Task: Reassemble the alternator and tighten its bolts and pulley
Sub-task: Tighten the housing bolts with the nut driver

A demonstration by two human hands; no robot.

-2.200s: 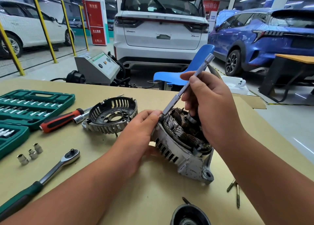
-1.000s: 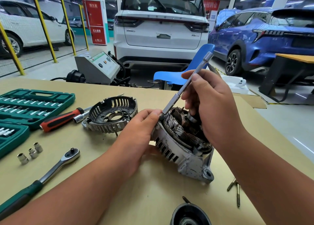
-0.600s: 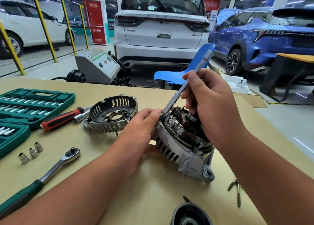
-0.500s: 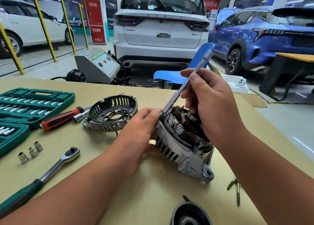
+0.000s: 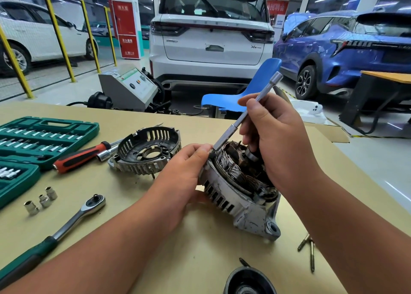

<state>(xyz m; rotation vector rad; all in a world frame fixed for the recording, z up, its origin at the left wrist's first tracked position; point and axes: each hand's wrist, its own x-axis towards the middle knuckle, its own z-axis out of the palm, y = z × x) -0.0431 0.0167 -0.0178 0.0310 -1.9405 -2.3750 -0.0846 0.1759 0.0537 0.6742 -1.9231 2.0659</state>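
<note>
The open alternator housing [image 5: 235, 198] lies tilted on the cardboard-covered table [image 5: 182, 260], its copper windings and rotor showing. My left hand [image 5: 184, 171] grips its left rim, thumb beside the tool tip. My right hand [image 5: 275, 138] holds a long silver extension bar [image 5: 255, 109], whose lower end sits on the housing's upper left edge. The separate rear end cover [image 5: 146, 151] lies to the left. Two loose long bolts [image 5: 308, 249] lie at the right. A black round cap [image 5: 249, 281] sits at the bottom edge.
A green socket set case [image 5: 40, 136] lies open at the left, with a red-handled screwdriver [image 5: 82, 158], a ratchet wrench [image 5: 57, 229] and three loose sockets [image 5: 41, 200] near it. Beyond the table are a blue chair [image 5: 249, 91], a grey machine [image 5: 126, 89] and parked cars.
Almost nothing has moved. My right hand shifts slightly on the extension bar while the bar stays on the same spot; my left hand keeps its grip on the housing.
</note>
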